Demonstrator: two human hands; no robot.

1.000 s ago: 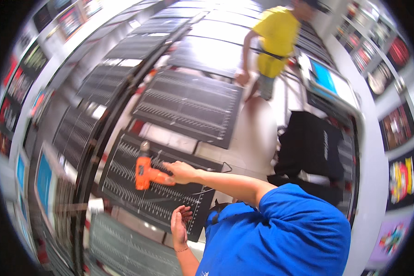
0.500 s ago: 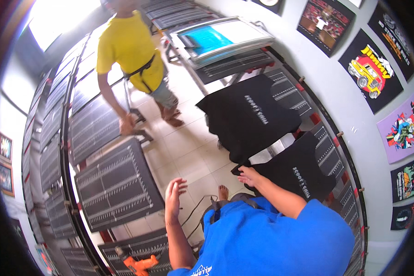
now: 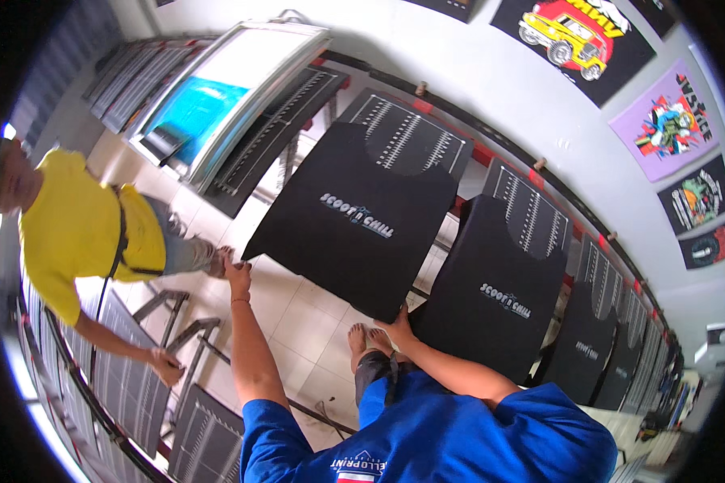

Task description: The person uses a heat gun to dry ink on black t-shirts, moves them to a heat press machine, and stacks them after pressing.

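Observation:
A black T-shirt (image 3: 338,241) with a small pale print lies over a dark printing board (image 3: 427,133), its neckline toward the wall. At the shirt's near left corner is my left hand (image 3: 237,278), fingers closed on the cloth. My right hand (image 3: 399,330) grips the same shirt's near right corner, its fingertips partly hidden by the fabric. Just right of that hand, a second black T-shirt (image 3: 483,282) with the same print covers another board.
A person in a yellow shirt (image 3: 80,233) stands at the left, one arm stretched over a metal frame (image 3: 189,326). A screen-printing frame (image 3: 242,60) with blue ink rests beyond the shirt. More shirt-covered boards (image 3: 584,346) run rightward along the wall. Bare boards (image 3: 209,439) stand at lower left.
My view has swung right. My left hand, empty and apart before, has come forward onto the shirt's left corner. My right hand is at the right corner. The person in yellow appears farther left.

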